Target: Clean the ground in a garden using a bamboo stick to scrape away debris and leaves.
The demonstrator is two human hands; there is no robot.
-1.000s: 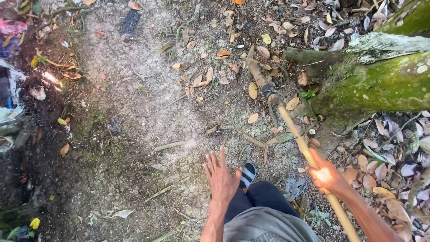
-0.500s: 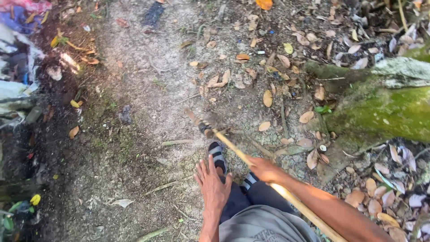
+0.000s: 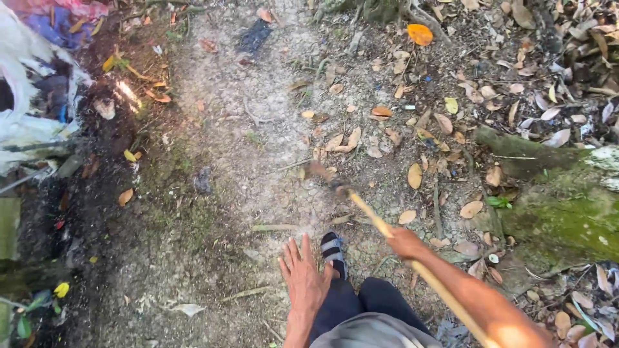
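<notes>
My right hand point(image 3: 405, 243) grips a long yellowish wooden pole point(image 3: 371, 216) that slants up and to the left. The pole's dark, blurred end point(image 3: 324, 175) hovers over the cracked dirt path point(image 3: 245, 148). My left hand point(image 3: 303, 278) hangs open with fingers spread, holding nothing, just left of my dark trousers point(image 3: 361, 303). A foot in a striped sandal point(image 3: 334, 248) steps forward on the path between my two hands.
A mossy tree root point(image 3: 561, 206) lies at the right. Dry leaves point(image 3: 419, 33) and twigs scatter over the ground. White, blue and red litter point(image 3: 32, 96) is heaped at the upper left beside dark soil.
The view has moved forward along the path. The pole's end swung from near the root leftward over the path. My right hand shifted left with it. A sandalled foot has stepped ahead.
</notes>
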